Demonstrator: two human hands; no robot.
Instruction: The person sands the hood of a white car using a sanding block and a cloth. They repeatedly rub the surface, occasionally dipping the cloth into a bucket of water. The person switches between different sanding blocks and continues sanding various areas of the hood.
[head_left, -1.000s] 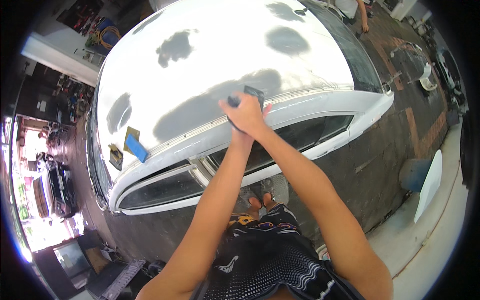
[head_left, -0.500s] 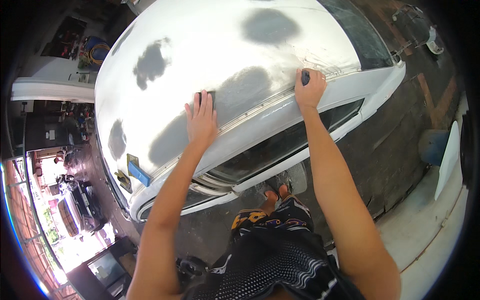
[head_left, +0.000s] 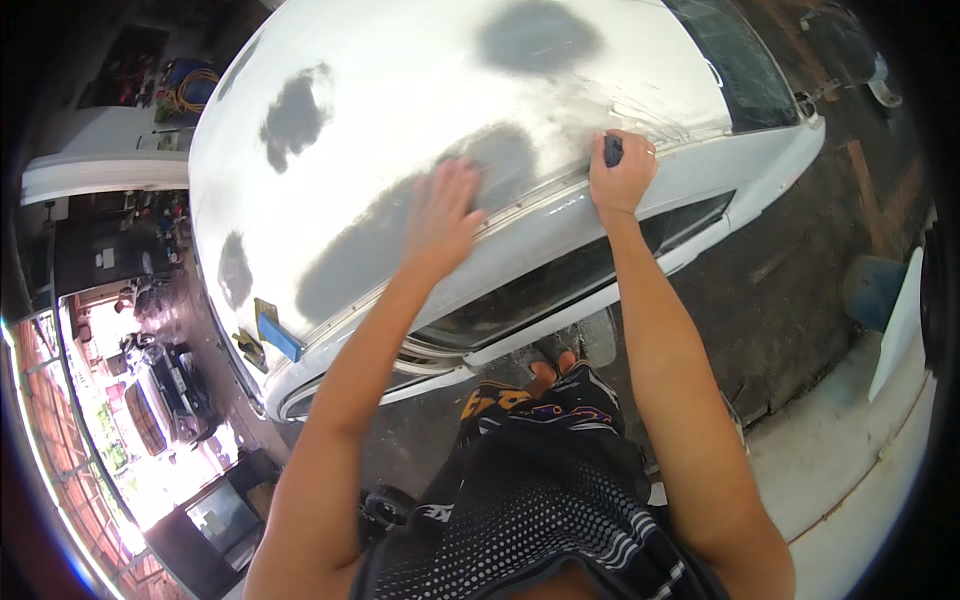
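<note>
— How many cars and hands are shown?
— One white car roof and two hands are counted: a left hand and a right hand.
— And sanding tools?
— One dark block and one blue block are counted.

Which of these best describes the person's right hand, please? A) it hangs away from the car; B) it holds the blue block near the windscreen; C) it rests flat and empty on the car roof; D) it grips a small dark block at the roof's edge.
D: the right hand is closed around a small dark block at the edge of the white car roof.
</note>
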